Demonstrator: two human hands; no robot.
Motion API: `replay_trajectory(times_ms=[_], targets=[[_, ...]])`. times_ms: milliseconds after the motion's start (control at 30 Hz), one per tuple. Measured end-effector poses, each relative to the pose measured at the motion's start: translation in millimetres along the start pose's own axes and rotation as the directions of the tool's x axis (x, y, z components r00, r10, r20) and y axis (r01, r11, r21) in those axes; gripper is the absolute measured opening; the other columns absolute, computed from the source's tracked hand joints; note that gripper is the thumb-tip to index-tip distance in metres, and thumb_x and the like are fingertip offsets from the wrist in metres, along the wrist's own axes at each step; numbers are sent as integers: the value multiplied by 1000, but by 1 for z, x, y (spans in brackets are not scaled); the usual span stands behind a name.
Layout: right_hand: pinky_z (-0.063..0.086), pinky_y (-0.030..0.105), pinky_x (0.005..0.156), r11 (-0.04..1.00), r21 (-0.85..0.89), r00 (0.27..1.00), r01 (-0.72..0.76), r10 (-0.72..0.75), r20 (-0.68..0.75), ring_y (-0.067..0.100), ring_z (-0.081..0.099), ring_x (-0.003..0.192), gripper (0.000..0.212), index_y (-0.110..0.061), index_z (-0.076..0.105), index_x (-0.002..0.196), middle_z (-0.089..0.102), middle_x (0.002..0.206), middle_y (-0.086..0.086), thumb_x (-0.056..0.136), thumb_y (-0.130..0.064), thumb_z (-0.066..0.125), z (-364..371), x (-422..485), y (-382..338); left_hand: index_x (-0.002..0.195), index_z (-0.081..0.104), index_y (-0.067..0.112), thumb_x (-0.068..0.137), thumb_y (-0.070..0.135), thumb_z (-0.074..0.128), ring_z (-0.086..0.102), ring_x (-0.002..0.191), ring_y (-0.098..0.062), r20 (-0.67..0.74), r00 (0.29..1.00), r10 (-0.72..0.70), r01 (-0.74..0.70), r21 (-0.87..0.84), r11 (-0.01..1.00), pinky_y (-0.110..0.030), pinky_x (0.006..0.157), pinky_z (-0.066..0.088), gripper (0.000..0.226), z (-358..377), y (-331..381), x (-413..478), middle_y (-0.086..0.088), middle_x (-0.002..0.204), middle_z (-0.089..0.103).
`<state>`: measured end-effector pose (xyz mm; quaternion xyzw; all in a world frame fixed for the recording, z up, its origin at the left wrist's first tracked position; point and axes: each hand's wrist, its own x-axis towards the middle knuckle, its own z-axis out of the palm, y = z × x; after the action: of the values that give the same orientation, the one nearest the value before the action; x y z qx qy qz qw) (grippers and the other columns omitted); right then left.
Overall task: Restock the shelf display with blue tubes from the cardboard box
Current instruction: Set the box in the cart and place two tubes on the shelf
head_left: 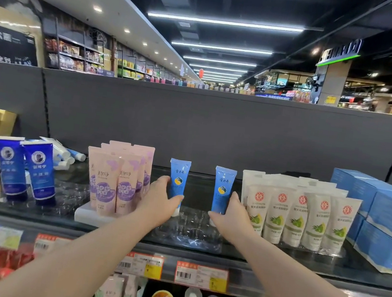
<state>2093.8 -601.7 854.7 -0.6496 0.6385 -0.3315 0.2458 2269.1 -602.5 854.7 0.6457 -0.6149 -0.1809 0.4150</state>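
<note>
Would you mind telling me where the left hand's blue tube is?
Head view: the blue tube stands upright mid-shelf in the left hand, right of the pink tubes.

Shiny plastic tubes, dull grey wall
The blue tubes look smooth and glossy, the clear tray is see-through plastic, and the shelf back looks flat and matt

1. I see a dark shelf.
2. Two blue tubes stand upright on its clear tray.
3. Pink tubes stand left, white tubes right, blue boxes beyond those.
</note>
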Motion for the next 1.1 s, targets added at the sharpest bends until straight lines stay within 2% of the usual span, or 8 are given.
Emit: replay_trajectory(times_ms=[133,200,300,433,567,833,967,1100], targets=[[50,34,87,991,-85,994,100,-96,49,22,56,110,56,-14,33,137,49,132,6,89,-20,60,-7,-16,3,133,39,20,88,35,57,49,118,-19,-17,989,147,-132,339,931,-37,97,45,51,-11,9,-25,0,133,48],[49,30,79,957,-203,977,207,-193,87,20,56,106,48,-17,36,136,47,133,4,92,-23,55,-14,-29,2,136,34,20,90,40,50,45,121,-20,26,978,208,-188,546,816,-37,97,43,53,-18,15,-39,-1,134,44],[49,31,86,845,-421,944,328,-298,138,20,52,114,46,-18,40,136,44,134,3,94,-31,50,-28,-52,1,138,30,21,91,48,44,41,123,-21,130,967,221,-246,717,653,-40,103,38,56,-27,20,-60,-1,134,41],[47,37,97,719,-606,939,341,-285,191,21,47,119,51,-22,37,138,46,131,1,92,-40,50,-38,-84,3,140,29,23,90,53,42,39,124,-20,205,962,183,-275,736,619,-40,104,37,60,-34,23,-87,-1,134,42],[36,44,109,699,-665,965,263,-200,171,25,35,134,56,-22,33,141,39,144,3,91,-43,50,-46,-122,-2,141,28,23,90,56,40,34,133,-24,233,952,198,-306,730,611,-43,108,33,62,-46,22,-121,-3,143,37],[34,46,107,692,-714,994,107,-61,89,27,33,136,58,-22,32,142,36,146,4,92,-46,47,-36,-228,3,139,33,21,88,58,41,38,130,-27,383,896,223,-435,664,607,-45,106,34,63,-60,-2,-208,-5,140,41],[36,45,104,685,-728,996,19,51,73,28,32,136,59,-22,28,145,34,147,5,92,-42,45,-43,-285,28,141,30,20,89,55,41,33,134,-26,500,839,213,-508,583,634,-44,106,31,64,-44,1,-253,-4,144,37],[40,44,99,654,-748,989,-108,144,-17,29,37,132,59,-19,31,143,36,146,6,91,-45,46,-74,-339,54,140,31,19,89,57,40,35,133,-27,579,765,282,-609,510,607,-43,106,34,65,-19,28,-286,-3,143,38]])
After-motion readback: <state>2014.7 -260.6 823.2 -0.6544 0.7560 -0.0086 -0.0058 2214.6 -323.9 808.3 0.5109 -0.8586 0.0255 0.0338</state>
